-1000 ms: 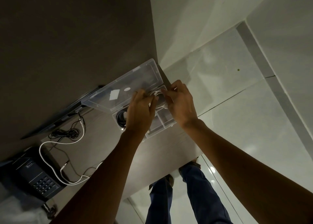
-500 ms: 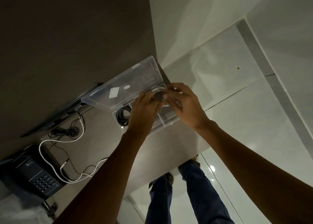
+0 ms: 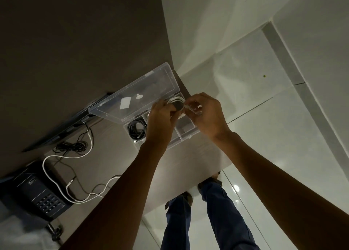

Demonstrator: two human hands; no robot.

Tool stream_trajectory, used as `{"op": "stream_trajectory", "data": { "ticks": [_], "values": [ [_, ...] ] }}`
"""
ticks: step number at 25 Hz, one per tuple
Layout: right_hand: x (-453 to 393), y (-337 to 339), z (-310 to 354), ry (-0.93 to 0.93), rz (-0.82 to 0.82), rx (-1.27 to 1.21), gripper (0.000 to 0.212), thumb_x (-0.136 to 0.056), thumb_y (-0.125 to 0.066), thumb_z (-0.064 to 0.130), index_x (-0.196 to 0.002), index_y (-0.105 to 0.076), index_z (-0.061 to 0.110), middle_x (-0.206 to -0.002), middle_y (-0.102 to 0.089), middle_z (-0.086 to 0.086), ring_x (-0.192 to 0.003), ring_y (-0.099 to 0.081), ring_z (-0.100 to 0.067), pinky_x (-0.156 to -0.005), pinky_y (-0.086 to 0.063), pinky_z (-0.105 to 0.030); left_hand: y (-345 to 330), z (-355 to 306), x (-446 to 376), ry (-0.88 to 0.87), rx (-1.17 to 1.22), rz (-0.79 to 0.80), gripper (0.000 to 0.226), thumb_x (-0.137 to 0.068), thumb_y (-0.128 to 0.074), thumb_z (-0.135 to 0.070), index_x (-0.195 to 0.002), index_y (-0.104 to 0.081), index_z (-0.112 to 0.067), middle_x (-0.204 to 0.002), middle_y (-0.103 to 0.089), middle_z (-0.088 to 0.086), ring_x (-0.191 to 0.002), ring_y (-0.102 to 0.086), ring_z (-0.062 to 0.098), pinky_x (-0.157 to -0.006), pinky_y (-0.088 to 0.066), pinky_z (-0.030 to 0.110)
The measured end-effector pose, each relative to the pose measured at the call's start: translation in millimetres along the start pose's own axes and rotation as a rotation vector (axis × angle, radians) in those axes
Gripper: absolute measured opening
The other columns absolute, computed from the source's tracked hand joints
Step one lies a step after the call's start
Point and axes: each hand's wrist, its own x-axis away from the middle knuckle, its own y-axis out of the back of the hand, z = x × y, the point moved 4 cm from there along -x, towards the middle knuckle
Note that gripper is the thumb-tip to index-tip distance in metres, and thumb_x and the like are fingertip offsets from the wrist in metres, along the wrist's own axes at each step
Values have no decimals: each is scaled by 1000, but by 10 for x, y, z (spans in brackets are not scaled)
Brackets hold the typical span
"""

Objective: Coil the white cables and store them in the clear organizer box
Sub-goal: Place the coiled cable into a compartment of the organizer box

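The clear organizer box (image 3: 186,134) lies on the desk with its lid (image 3: 136,98) swung open toward the wall. Over the box's far compartments, my left hand (image 3: 162,121) and my right hand (image 3: 205,113) both grip a coiled white cable (image 3: 176,100). The coil forms a small ring between my fingertips. A coiled black cable (image 3: 137,129) lies in the box's left compartment. Another white cable (image 3: 56,174) lies loose and uncoiled on the desk at the left.
A black desk phone (image 3: 35,191) stands at the lower left. A tangle of black cable (image 3: 71,147) lies beside a dark monitor base (image 3: 62,125). The desk's edge (image 3: 188,187) runs in front of my legs, with shiny floor tiles to the right.
Both hands shifted slightly right and away over the box, still holding the white coil. My right hand's fingers have turned around the coil's edge.
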Motion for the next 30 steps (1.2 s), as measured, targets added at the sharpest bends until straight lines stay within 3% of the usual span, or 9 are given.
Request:
{"op": "stream_trajectory", "data": {
  "ticks": [6,9,11,14,17,22,25,27,30],
  "values": [
    [-131,-15,16,-169,-9,-25,32,-86,-93,21,-109,-76,8,-104,-83,-8,-83,-74,-17,-91,-65,-34,148,80,-10,-16,-49,155,18,-98,-76,-6,-107,-80,9,-110,-78,28,-103,-77,39,-98,-59,36],
    [-173,-53,-5,-271,25,-64,39,-82,-96,19,-112,-76,4,-106,-85,-11,-88,-80,-25,-96,-64,-36,124,84,-97,57,-118,211,25,-103,-72,-15,-117,-78,5,-119,-79,24,-111,-76,34,-104,-52,25],
    [-183,-71,9,-285,33,-57,36,-84,-94,18,-111,-76,3,-106,-84,-12,-87,-79,-24,-96,-63,-34,81,56,-142,92,-216,221,32,-106,-68,-21,-127,-73,2,-128,-76,20,-118,-74,30,-111,-53,27],
    [-207,-103,58,-257,7,-18,29,-88,-91,16,-108,-74,4,-105,-83,-12,-85,-73,-21,-94,-63,-33,72,-7,-141,138,-305,119,39,-102,-74,-24,-131,-64,0,-129,-73,19,-117,-73,31,-105,-59,40],
    [-288,-130,97,-225,20,-30,29,-87,-90,9,-109,-73,1,-106,-82,-15,-91,-78,-28,-95,-65,-38,99,-29,-136,163,-266,-11,44,-99,-78,-25,-131,-60,-1,-126,-75,19,-112,-76,32,-100,-62,41],
    [-304,-74,5,-342,168,-139,52,-76,-99,15,-120,-73,5,-118,-81,-10,-100,-78,-23,-100,-64,-36,148,84,-59,116,19,-9,38,-87,-90,-17,-107,-69,7,-96,-74,21,-77,-65,22,-73,-48,9],
    [-155,5,-93,-339,151,-168,55,-75,-100,26,-121,-74,10,-114,-81,-2,-96,-77,-17,-81,-57,-11,186,171,-6,204,161,-44,30,-91,-86,-21,-105,-74,1,-92,-74,11,-74,-62,8,-69,-45,2],
    [-70,35,-134,-347,122,-139,51,-79,-97,31,-120,-74,10,-108,-79,2,-92,-73,-13,-70,-47,-1,203,153,2,214,179,-111,22,-97,-80,-19,-103,-77,2,-94,-79,16,-81,-68,13,-77,-56,11],
    [-17,3,-153,-429,123,-122,44,-84,-93,35,-117,-76,10,-107,-80,0,-93,-73,-14,-83,-50,-15,214,133,-17,245,138,-189,19,-98,-78,-16,-100,-75,3,-90,-80,17,-77,-67,16,-73,-56,18]
  ]
}}
